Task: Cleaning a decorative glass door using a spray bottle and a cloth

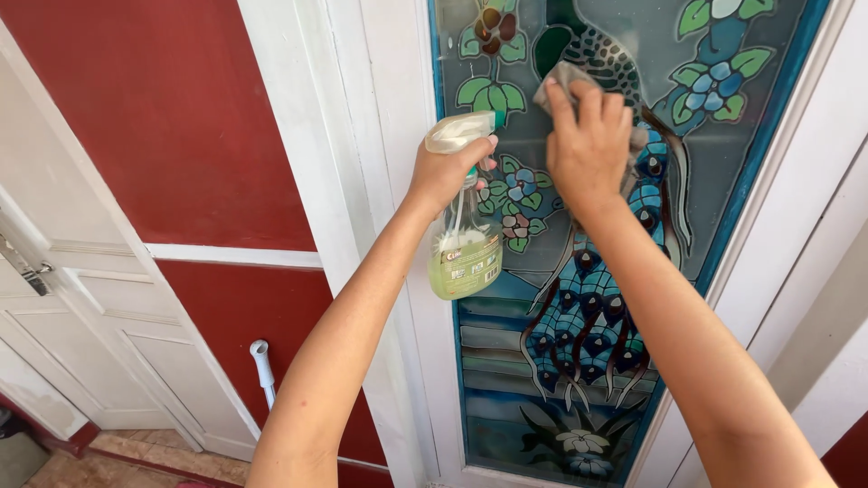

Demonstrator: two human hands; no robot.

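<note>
My left hand (445,170) grips the neck of a clear spray bottle (465,255) holding pale green liquid, its white and green nozzle pointing right toward the glass. My right hand (589,145) presses a grey cloth (562,79) flat against a stained-glass door panel (768,108). The panel shows a blue peacock (579,316) with green leaves and flowers. The cloth lies on the bird's upper body, mostly hidden under my fingers.
The glass sits in a white door frame (380,181). A dark red wall (181,126) with a white band lies to the left. A white panelled door (117,343) stands at the far left. A white pipe end (260,357) rises near the floor.
</note>
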